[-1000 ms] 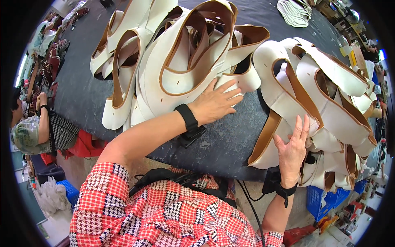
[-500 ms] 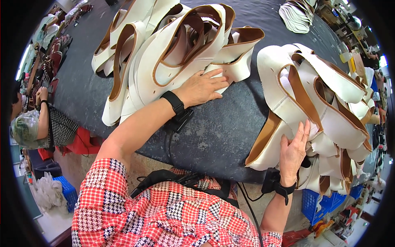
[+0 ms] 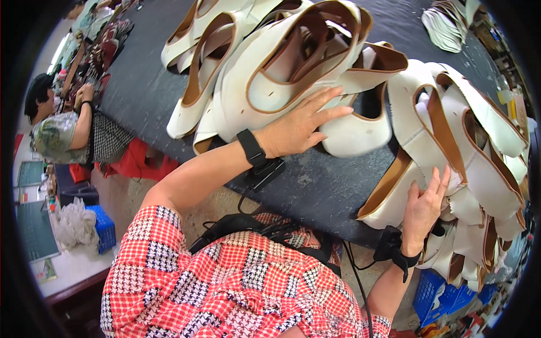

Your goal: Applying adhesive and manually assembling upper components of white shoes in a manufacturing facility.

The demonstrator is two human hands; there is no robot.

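My left hand (image 3: 293,128) relaxed, fingers spread on left heap of white shoe pieces (image 3: 242,87). Right hand (image 3: 422,213) loose against right heap (image 3: 479,169). Both on tabletop (image 3: 293,194), already looped; can't tell what's left.

The view comes from the left one of two wide fisheye cameras worn side by side on the person's head. It looks steeply down and forward, upright and unmirrored. The red, white and black checked cloth shirt (image 3: 225,281) fills the lower edge, close to the lens; the bare left hand (image 3: 293,128) sits just above centre. The dark, scuffed, flat tabletop (image 3: 304,186) lies beyond the shirt, stretching away to the top. Another person in a mottled green top (image 3: 56,138) appears small and farther off, near the curved left rim.
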